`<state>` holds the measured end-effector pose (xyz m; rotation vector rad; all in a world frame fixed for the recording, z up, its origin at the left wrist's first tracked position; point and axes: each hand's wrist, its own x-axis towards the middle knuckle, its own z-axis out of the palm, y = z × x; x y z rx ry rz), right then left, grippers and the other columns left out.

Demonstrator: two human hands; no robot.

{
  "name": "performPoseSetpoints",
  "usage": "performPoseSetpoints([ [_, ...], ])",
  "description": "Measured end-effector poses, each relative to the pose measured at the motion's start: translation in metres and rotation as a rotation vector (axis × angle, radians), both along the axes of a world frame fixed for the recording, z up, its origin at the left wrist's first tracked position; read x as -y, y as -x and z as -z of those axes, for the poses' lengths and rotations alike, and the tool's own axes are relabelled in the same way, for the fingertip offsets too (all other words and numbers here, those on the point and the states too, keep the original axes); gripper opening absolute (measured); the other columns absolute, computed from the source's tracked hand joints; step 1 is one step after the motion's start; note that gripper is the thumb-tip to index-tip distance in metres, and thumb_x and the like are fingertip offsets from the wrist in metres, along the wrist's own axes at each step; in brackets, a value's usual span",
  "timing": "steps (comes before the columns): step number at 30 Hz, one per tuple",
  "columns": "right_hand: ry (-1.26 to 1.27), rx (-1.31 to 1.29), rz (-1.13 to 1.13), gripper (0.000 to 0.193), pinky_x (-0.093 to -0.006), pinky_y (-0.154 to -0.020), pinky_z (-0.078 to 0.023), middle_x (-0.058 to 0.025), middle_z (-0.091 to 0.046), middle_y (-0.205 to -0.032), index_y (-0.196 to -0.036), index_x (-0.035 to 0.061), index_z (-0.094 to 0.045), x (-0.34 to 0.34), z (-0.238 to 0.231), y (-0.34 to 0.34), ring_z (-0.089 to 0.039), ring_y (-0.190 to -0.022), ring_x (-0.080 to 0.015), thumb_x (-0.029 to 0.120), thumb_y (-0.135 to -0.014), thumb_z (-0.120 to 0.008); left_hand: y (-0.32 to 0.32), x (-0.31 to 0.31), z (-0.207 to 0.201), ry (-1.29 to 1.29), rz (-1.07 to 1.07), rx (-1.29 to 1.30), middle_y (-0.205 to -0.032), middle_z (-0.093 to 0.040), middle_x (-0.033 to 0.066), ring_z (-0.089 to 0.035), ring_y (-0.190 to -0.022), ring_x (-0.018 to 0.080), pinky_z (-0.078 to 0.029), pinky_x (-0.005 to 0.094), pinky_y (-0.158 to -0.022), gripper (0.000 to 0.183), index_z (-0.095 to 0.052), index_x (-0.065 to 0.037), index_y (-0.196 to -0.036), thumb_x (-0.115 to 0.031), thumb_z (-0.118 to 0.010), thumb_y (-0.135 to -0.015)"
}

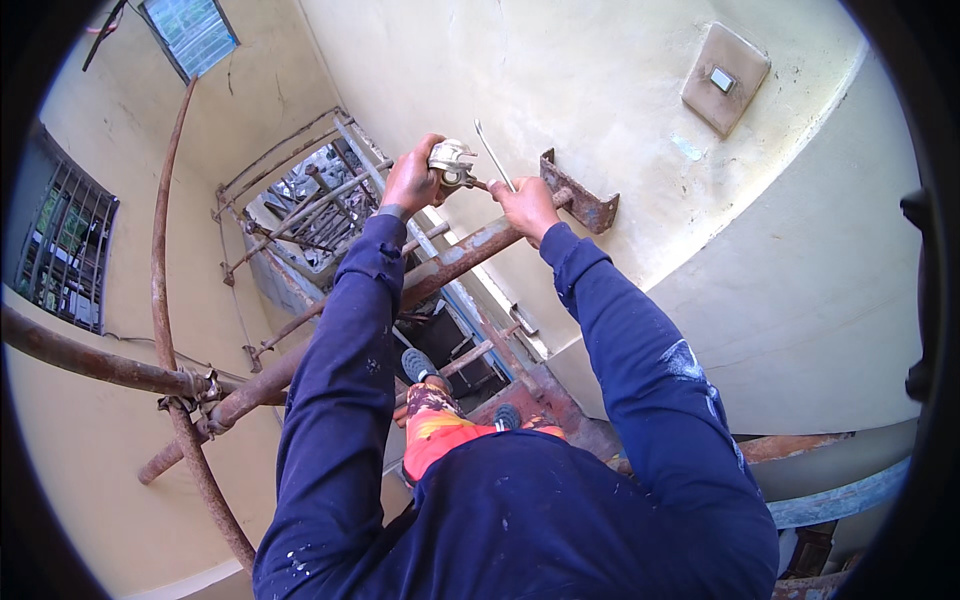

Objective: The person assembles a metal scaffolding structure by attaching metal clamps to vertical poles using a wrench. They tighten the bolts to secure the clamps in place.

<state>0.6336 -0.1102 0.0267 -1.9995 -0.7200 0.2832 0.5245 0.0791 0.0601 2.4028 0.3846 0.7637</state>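
Raised in front of me, my left hand (412, 178) is closed round a pale, rounded metal fitting (453, 158) that looks like a scaffold clamp. My right hand (528, 208) grips a thin, light-coloured metal tool (491, 150), its shaft slanting up and left; its exact kind is unclear. A short rusty piece (478, 184) projects from the fitting toward my right fingers. Just below both hands runs a thick, rusty, paint-flecked pipe (465, 252). That pipe ends at a rusty steel bracket (590, 208) against the wall, right of my right hand.
Rusty scaffold pipes (95, 362) cross on the left, joined by a clamp (207, 388). More pipes and a ladder-like frame (300, 215) lie beyond a gap. My feet (420, 366) stand far below among boards. A switch plate (725, 80) is on the cream wall (600, 80); barred window (70, 230) left.
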Motion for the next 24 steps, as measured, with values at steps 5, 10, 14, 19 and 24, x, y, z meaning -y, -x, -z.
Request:
performPoseSetpoints([
  [5,0.005,0.016,0.025,0.051,-0.0479,-0.064,-0.048,-0.0259,-0.061,-0.066,-0.069,-0.0049,-0.059,-0.005,0.002,0.011,-0.062,-0.062,-0.0369,0.041,-0.087,-0.071,0.002,-0.019,0.034,0.457,0.123,0.017,-0.085,-0.071,0.0153,-0.071,-0.059,0.0201,-0.055,0.0323,-0.051,0.026,-0.057,-0.003,-0.123,-0.004,-0.051,-0.098],
  [10,-0.011,-0.002,0.088,0.044,-0.047,-0.067,-0.051,-0.0276,-0.063,-0.07,-0.073,-0.0043,-0.062,0.0,0.008,0.007,-0.067,-0.069,-0.0398,0.037,-0.088,-0.069,-0.006,-0.006,0.037,0.516,0.198,0.066,-0.09,-0.071,0.0137,-0.071,-0.058,0.0199,-0.055,0.0304,-0.05,0.026,-0.055,-0.001,-0.125,-0.006,-0.049,-0.1],
  [14,-0.326,-0.001,0.175,0.042,-0.0453,-0.064,-0.049,-0.0237,-0.061,-0.068,-0.076,-0.0046,-0.06,0.012,0.011,0.018,-0.063,-0.062,-0.0348,0.033,-0.092,-0.065,-0.007,0.0,0.026,0.37,0.203,0.044,-0.092,-0.072,0.0127,-0.072,-0.061,0.0206,-0.057,0.0314,-0.052,0.027,-0.055,-0.001,-0.125,-0.004,-0.049,-0.099],
  [19,-0.636,-0.332,0.193,0.041,-0.0324,-0.051,-0.041,-0.005,-0.045,-0.058,-0.07,0.0029,-0.051,0.071,0.036,0.058,-0.048,-0.052,-0.0153,0.03,-0.101,-0.056,-0.006,-0.012,0.038,0.352,0.194,0.065,-0.093,-0.072,0.0129,-0.072,-0.062,0.0204,-0.057,0.0308,-0.054,0.028,-0.056,-0.001,-0.125,-0.001,-0.048,-0.097],
  [24,-0.694,-1.035,0.405,0.047,-0.0269,-0.038,-0.032,0.0025,-0.038,-0.055,-0.064,0.014,-0.04,0.133,0.118,0.153,-0.039,-0.042,-0.0096,0.037,-0.102,-0.052,-0.001,0.004,0.024,0.339,0.208,-0.108,-0.089,-0.072,0.0155,-0.072,-0.067,0.02,-0.056,0.0331,-0.059,0.031,-0.057,-0.002,-0.122,0.003,-0.049,-0.092],
])
